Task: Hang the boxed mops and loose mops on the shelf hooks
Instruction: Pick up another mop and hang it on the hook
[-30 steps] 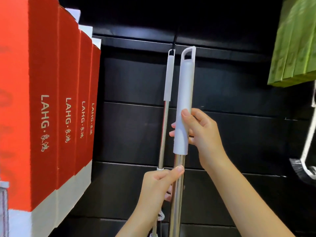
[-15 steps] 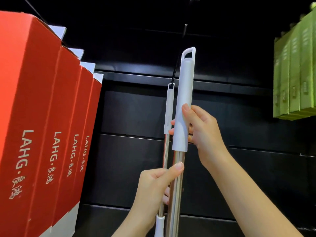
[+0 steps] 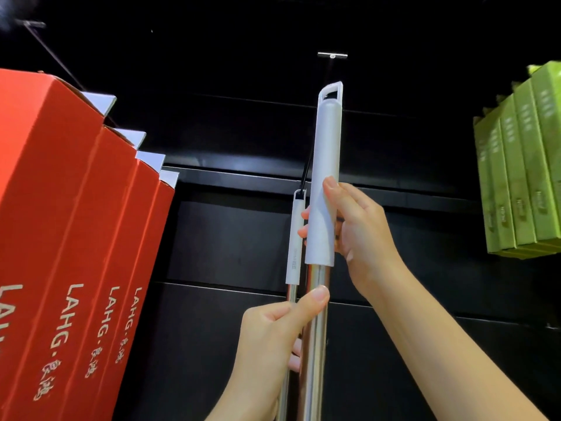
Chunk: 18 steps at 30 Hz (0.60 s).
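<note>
Both hands hold one loose mop (image 3: 324,183) upright; the right hand (image 3: 361,235) wraps its white grip, the left hand (image 3: 273,332) curls round the steel pole. Its loop sits below the hook (image 3: 332,55).

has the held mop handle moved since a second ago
Yes. The held mop handle has gone up: its loop was level with the hung mop top, now well above it, nearing the hook.

Black slatted shelf wall (image 3: 236,244), hung red boxes (image 3: 69,238), green boxes (image 3: 522,177)
</note>
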{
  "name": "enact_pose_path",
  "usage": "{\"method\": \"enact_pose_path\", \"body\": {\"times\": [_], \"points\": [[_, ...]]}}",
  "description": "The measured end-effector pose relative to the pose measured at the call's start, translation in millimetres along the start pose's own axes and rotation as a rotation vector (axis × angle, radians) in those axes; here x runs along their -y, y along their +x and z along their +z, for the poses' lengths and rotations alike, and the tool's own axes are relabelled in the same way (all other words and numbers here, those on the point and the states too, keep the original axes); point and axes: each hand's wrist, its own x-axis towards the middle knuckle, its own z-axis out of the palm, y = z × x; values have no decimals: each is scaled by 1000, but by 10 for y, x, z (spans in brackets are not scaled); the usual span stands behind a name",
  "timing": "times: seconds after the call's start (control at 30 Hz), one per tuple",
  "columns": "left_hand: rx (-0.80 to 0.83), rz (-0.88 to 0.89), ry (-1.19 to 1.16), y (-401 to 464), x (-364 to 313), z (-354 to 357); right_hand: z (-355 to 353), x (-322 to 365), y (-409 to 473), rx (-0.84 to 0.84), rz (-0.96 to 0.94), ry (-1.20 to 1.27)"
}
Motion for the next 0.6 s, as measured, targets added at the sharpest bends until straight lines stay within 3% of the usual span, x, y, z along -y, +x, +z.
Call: {"method": "enact_pose_path", "body": {"times": [0.6], "points": [[-49,-14,13,94,158,-29,3,-264,43,-26,91,4]]}}
